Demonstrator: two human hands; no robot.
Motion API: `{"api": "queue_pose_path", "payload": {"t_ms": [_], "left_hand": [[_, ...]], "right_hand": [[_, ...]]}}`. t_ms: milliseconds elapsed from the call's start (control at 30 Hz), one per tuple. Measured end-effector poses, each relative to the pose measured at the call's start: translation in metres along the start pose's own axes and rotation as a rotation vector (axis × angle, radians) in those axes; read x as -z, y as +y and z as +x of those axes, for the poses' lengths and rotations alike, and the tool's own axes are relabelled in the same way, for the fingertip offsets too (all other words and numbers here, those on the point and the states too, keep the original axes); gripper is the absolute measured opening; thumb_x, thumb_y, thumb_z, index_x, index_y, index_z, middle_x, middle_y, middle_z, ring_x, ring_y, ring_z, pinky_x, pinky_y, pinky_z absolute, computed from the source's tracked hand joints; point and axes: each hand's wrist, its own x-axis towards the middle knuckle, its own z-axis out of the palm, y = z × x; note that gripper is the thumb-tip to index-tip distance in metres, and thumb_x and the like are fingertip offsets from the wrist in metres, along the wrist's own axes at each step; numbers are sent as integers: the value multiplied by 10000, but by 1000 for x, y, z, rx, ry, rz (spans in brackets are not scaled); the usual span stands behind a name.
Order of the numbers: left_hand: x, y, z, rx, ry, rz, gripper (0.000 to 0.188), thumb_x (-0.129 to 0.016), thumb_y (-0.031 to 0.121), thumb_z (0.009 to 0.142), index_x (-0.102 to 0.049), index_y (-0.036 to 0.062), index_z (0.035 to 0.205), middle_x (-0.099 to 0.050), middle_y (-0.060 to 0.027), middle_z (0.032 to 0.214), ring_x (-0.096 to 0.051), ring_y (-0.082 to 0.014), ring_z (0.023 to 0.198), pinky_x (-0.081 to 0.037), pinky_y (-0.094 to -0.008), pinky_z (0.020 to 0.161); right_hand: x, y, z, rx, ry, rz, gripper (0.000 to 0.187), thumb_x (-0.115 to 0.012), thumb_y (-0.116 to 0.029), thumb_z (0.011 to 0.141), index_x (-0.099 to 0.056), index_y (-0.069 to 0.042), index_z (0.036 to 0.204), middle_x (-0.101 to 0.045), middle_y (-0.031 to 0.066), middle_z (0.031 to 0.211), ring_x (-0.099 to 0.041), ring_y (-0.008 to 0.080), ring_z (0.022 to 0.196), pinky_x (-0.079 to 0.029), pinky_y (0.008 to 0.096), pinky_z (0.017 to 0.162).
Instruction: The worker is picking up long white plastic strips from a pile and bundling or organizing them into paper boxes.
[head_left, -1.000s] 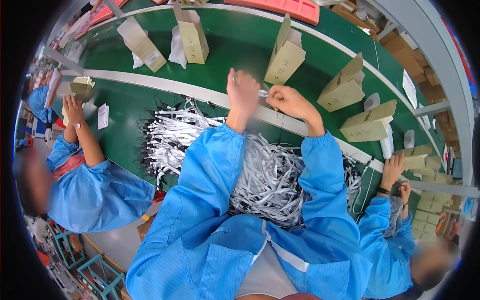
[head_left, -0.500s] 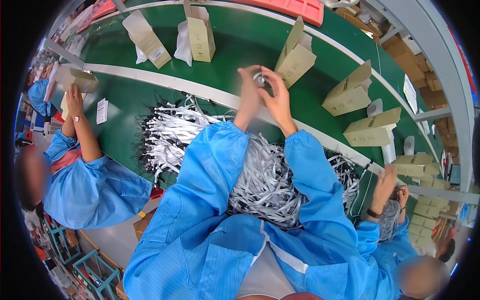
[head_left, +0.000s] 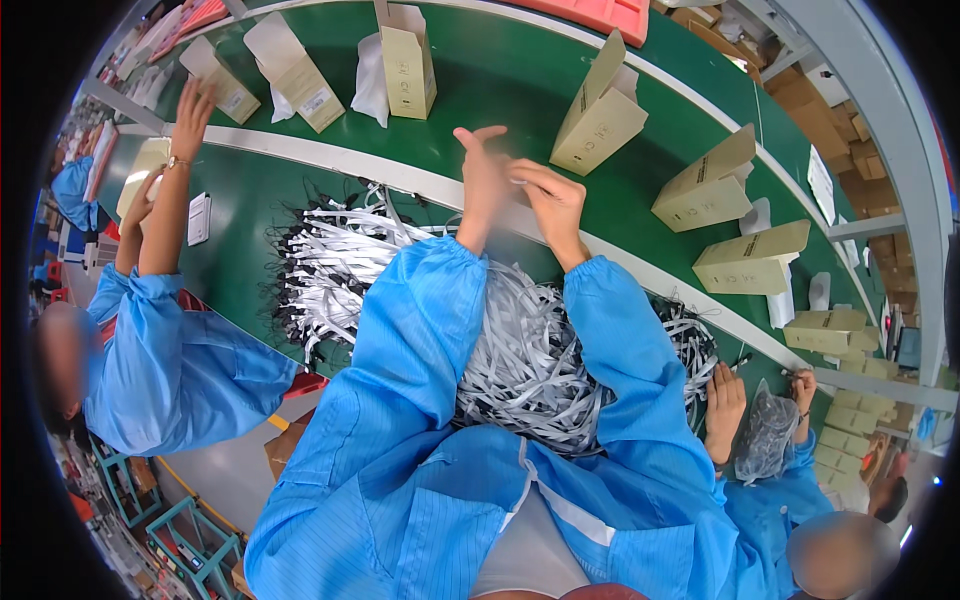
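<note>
My left hand (head_left: 482, 185) is raised over the white rail (head_left: 430, 187), thumb and a finger spread apart, the palm smeared by motion. Close beside it, my right hand (head_left: 555, 200) has its fingers pinched together, pointing at the left palm. A small pale bit shows at those fingertips, too small to name. Below my hands and between my forearms lies a big heap of white lanyards (head_left: 525, 360). More white lanyards with black cord ends (head_left: 335, 265) are piled to the left. An open beige box (head_left: 600, 125) stands just beyond my right hand.
More open beige boxes (head_left: 410, 70) stand along the green bench (head_left: 480, 60), some beside white pouches (head_left: 371, 85). A co-worker at left reaches toward a box (head_left: 222, 85). Another co-worker at right has a clear plastic bag (head_left: 768, 430). Pink trays (head_left: 600, 12) lie at the far edge.
My fingers were curled around a small shiny clear piece; now the left hand has opened and the right is pinched lower. The left co-worker's arm reached to a box; the right co-worker's hand came down.
</note>
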Motion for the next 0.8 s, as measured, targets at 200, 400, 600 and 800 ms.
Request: {"api": "queue_pose_path", "payload": {"t_ms": [200,400,600,800], "left_hand": [[-2,-6,11,-50,28,-54,843,-118,661,1002,-628,2,1132,-671,-79,719,-587,-144,675,-443,-265,652],[-3,-10,9,-41,-103,67,793,-164,605,1031,-663,-11,1046,-690,-88,773,-603,-143,706,-452,-285,685],[-5,-5,3,-55,-132,143,618,-304,473,1063,-672,-20,1005,-690,-90,783,-605,-137,716,-457,-279,658],[-8,-20,10,-308,-165,366,425,-429,328,1042,-669,-18,982,-677,-82,776,-597,-127,695,-458,-278,620]], "right_hand": [[-1,-6,3,74,123,-33,173,-613,139,837,-723,65,949,-733,126,976,-677,160,907,-539,259,801],[-1,3,3,-22,68,-44,179,-616,133,834,-722,63,959,-734,124,972,-671,140,881,-539,255,776],[-1,10,3,-141,44,-65,163,-644,92,819,-715,57,961,-722,82,843,-623,78,756,-514,235,678],[6,18,5,-250,-10,-165,196,-646,80,781,-705,28,961,-681,115,731,-598,104,636,-480,274,594]]}}
